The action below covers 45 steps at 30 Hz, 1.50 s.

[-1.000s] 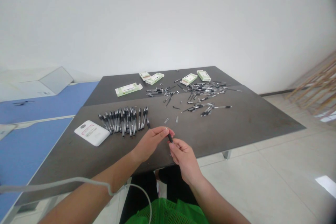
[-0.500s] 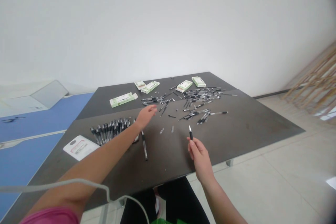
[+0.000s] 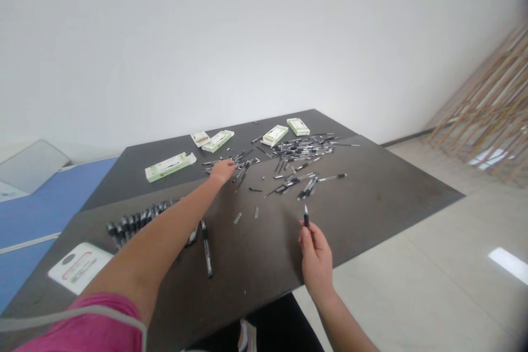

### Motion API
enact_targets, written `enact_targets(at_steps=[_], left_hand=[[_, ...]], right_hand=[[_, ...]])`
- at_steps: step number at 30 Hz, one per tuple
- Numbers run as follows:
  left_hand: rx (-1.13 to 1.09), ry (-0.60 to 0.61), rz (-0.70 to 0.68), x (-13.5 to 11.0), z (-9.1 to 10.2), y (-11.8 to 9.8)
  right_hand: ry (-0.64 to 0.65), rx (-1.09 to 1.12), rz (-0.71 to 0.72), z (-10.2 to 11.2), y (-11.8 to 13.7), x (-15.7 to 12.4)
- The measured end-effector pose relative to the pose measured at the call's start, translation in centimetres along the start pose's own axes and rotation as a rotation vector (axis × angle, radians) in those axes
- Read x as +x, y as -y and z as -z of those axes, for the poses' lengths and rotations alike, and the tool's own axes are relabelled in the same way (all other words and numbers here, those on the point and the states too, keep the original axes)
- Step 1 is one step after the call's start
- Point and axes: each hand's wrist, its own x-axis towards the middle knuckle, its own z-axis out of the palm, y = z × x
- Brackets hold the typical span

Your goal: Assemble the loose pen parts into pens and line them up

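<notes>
Now in view: two hands and pen parts on a dark table

1. My left hand (image 3: 223, 170) is stretched far across the dark grey table (image 3: 371, 198). Its fingertips are down at the left end of the scattered heap of loose black-and-clear pen parts (image 3: 303, 148). I cannot tell whether the fingers pinch anything.
2. My right hand (image 3: 315, 256) is near the table's front edge, well apart from the left. Thumb and fingers are clenched round a short black pen piece (image 3: 306, 217), held upright with its pale tip upward.
3. A single black-and-clear pen (image 3: 206, 247) lies alone, just beside the left forearm.
4. A row of assembled black pens (image 3: 132, 224) lies left of that forearm, partly hidden by it.
5. A flat white device with a red label (image 3: 76, 267) sits at the near left corner.
6. Pale green cartons (image 3: 169, 159) lie at the far side.
</notes>
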Motion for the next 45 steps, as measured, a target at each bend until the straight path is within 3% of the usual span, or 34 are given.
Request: enact_targets(at_steps=[3, 9, 13, 18, 22, 26, 29, 32, 38, 41, 45], left_hand=[[0.009, 0.039, -0.14, -0.7, -0.9, -1.4], [0.001, 0.168, -0.471, -2.0, -3.6, -6.9], [0.011, 0.177, -0.518, -2.0, -5.5, -9.4], [0.003, 0.186, -0.491, -2.5, -6.5, -10.1], [-0.043, 0.17, -0.451, -3.0, -4.5, -9.6], [-0.143, 0.139, -0.407, -4.7, 0.3, -8.3], [-0.34, 0.136, -0.354, -8.2, 3.9, -7.0], [-0.579, 0.169, -0.271, -13.7, 6.1, -5.8], [-0.772, 0.267, -0.112, -23.7, 7.4, -4.5], [-0.787, 0.249, -0.066, -26.1, 7.8, -4.1], [-0.771, 0.241, -0.059, -27.4, 8.3, -3.7]], right_hand=[[-0.022, 0.028, -0.006, 0.0, -0.1, -0.2], [-0.039, 0.023, 0.01, -0.2, -0.2, -0.2], [-0.053, -0.012, 0.033, -0.1, 0.2, -0.2], [-0.061, -0.038, 0.061, -0.1, 0.5, -0.1], [-0.055, -0.041, 0.062, -0.1, 0.5, 0.0], [-0.036, -0.04, 0.083, -0.1, 0.4, 0.2], [0.005, -0.075, 0.13, 0.0, 0.8, 0.3], [0.058, -0.124, 0.217, 0.3, 2.0, 0.1], [0.299, -0.281, 0.519, 1.7, 5.8, -1.8], [0.379, -0.371, 0.641, 2.3, 7.0, -2.8], [0.427, -0.468, 0.718, 2.6, 7.8, -3.7]])
